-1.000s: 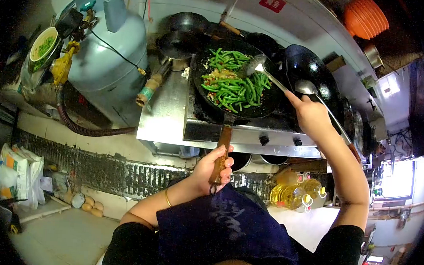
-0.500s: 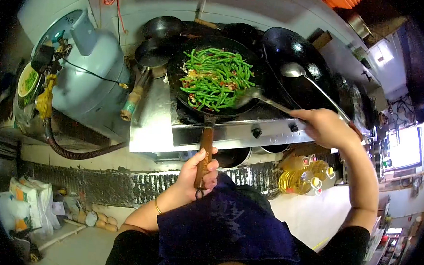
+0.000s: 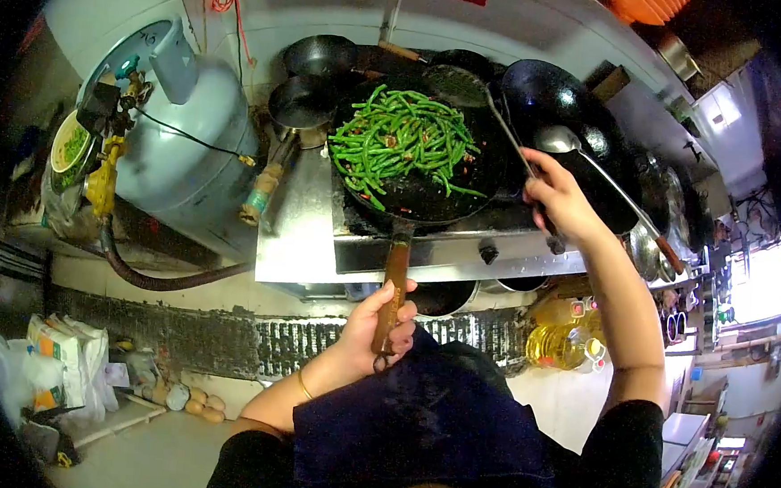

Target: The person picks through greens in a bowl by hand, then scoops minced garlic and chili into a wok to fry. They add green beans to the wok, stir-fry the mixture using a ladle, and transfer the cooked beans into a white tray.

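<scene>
My left hand [image 3: 375, 328] is closed around the wooden handle of a black wok [image 3: 420, 203], which sits on the stove. Green beans [image 3: 406, 138], mixed with small reddish-brown bits, are heaped in the wok. My right hand [image 3: 561, 199] grips the handle of a long metal spatula [image 3: 510, 129] above the wok's right side. The spatula's blade is at the far right of the wok, dark and blurred, apart from most of the beans. A metal ladle [image 3: 558, 140] lies in the larger black wok [image 3: 538, 92] to the right, near my right hand.
Small pans [image 3: 302, 103] stand left of and behind the wok. A grey gas cylinder [image 3: 192, 133] with a hose [image 3: 151, 281] is at the left. Oil bottles [image 3: 563, 344] stand below the stove's right side. The steel stove edge [image 3: 296, 247] runs in front of me.
My right hand has lifted the spatula from the wok's near right side to its far right. The beans have shifted and been turned over, some spreading toward the near right. My left hand keeps its grip.
</scene>
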The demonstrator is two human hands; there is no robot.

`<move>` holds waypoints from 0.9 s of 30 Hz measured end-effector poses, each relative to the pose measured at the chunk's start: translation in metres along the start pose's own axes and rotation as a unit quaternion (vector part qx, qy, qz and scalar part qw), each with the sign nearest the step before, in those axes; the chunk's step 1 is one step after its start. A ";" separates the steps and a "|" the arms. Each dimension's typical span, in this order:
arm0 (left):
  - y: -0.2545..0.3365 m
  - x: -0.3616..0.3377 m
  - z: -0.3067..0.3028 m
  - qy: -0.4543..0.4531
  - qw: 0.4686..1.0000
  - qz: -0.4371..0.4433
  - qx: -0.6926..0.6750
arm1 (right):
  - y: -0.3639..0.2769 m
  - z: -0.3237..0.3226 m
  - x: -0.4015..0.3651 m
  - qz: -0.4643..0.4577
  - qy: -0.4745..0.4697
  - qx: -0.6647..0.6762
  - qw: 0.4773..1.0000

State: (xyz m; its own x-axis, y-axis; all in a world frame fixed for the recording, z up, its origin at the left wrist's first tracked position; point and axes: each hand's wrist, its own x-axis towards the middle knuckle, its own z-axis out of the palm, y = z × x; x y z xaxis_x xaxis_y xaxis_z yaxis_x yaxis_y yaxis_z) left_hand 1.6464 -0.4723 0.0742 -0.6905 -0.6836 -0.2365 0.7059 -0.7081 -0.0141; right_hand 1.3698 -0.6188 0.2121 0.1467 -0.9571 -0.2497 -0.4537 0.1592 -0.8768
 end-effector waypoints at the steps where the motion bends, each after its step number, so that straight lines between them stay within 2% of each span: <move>1: 0.000 0.000 0.001 0.005 1.000 0.004 0.005 | 0.008 0.010 0.017 0.016 0.045 -0.008 0.999; 2: 0.000 0.001 0.001 0.010 1.000 0.007 0.010 | 0.015 0.020 0.034 0.043 0.058 0.002 0.997; 3: 0.000 0.001 0.001 0.016 1.000 0.011 0.016 | 0.019 0.029 0.049 0.115 0.041 0.040 0.992; 4: 0.000 0.001 0.000 0.009 1.000 0.007 0.010 | 0.023 0.036 0.059 0.143 0.002 0.086 0.986; 5: 0.000 0.002 -0.001 0.001 1.000 0.004 0.005 | 0.016 0.042 0.063 0.138 -0.054 0.124 0.981; 7: 0.000 0.004 -0.002 -0.006 1.000 -0.001 0.001 | 0.013 0.043 0.069 0.127 -0.100 0.184 0.970; 10: 0.001 0.004 -0.004 -0.014 1.000 -0.009 -0.006 | 0.008 0.034 0.050 0.104 -0.132 0.117 0.979; 13: 0.001 0.005 -0.008 -0.033 0.999 -0.016 -0.029 | 0.000 0.020 0.016 0.011 -0.179 -0.042 0.983; 15: 0.001 0.005 -0.008 -0.034 0.999 -0.014 -0.027 | -0.008 0.012 -0.012 0.003 -0.164 -0.127 0.978; 16: 0.000 0.004 -0.007 -0.027 0.999 -0.011 -0.027 | -0.008 0.009 -0.023 -0.076 -0.159 -0.196 0.965; 18: 0.000 0.003 -0.003 -0.017 0.999 -0.008 -0.026 | -0.009 0.000 -0.043 -0.163 -0.141 -0.292 0.932; 23: 0.001 0.003 0.000 -0.009 1.000 -0.011 -0.023 | -0.037 -0.034 -0.091 -0.189 -0.130 -0.391 0.891; 27: 0.001 0.003 -0.003 -0.016 1.000 -0.008 -0.013 | -0.058 -0.045 -0.102 -0.163 -0.132 -0.453 0.866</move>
State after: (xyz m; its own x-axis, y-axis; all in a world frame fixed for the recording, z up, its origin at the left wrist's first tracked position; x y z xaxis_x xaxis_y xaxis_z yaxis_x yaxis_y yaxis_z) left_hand 1.6451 -0.4743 0.0703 -0.7067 -0.6771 -0.2054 0.6976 -0.7152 -0.0424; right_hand 1.3418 -0.5411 0.3073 0.5381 -0.8082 -0.2392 -0.8370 -0.4788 -0.2650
